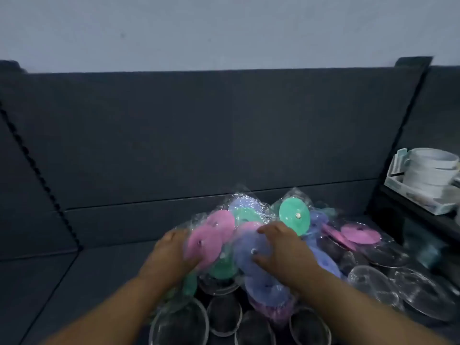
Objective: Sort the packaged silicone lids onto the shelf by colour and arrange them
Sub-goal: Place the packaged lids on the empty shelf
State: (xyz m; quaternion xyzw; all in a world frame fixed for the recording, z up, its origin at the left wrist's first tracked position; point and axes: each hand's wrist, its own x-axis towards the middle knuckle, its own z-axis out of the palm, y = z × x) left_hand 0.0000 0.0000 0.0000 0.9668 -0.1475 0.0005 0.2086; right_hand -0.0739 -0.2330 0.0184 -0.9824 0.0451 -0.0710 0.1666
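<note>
A heap of silicone lids in clear plastic wrap lies on the dark shelf [104, 270]. Pink lids [211, 237], green lids [295, 216] and blue-violet lids [251, 255] are mixed together. More pink lids [361, 234] lie flat at the right. My left hand [169, 255] grips the left side of the heap at the pink lids. My right hand [281, 247] rests on top of the wrapped blue-violet lids with fingers spread and slightly bent. The picture is blurred.
Several clear round lids [179, 324] lie in front of and to the right of the heap. A dark back panel [224, 135] rises behind the shelf. At the right, a stack of white round containers [430, 170] sits in an open box on a dark ledge.
</note>
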